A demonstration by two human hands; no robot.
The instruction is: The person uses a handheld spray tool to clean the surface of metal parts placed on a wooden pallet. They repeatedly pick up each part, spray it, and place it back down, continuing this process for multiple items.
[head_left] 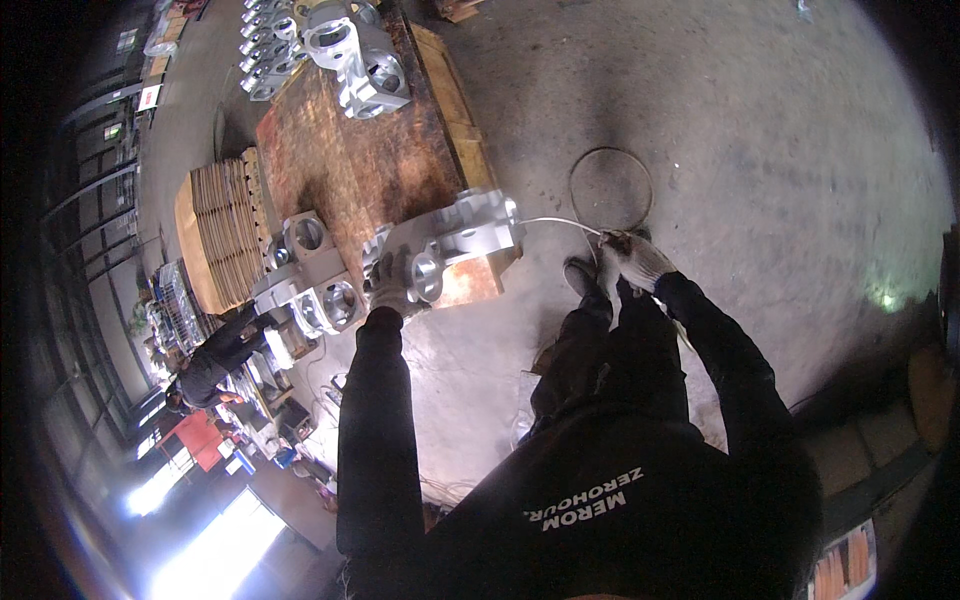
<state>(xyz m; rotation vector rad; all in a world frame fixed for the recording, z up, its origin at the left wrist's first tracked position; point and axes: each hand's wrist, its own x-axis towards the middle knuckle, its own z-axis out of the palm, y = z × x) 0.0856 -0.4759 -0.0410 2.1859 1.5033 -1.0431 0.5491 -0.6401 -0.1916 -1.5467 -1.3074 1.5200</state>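
Observation:
A silvery cast metal housing (455, 240) with round bores sits at the near end of a rusty steel slab (350, 165). My left hand (392, 290), in a grey work glove, rests against the housing's near side by a round opening. My right hand (632, 258), also gloved, is closed around a thin bent metal wire (560, 222) whose far end reaches the housing's right edge. A loop of the same wire (610, 190) lies on the concrete floor beyond my right hand.
More castings (310, 290) stand left of the slab, others at its far end (360, 65) and on the floor (265, 50). A stack of flat wooden boards (220, 235) sits left. Another person in dark clothes (215, 360) bends over at lower left. My dark shoe (580, 275).

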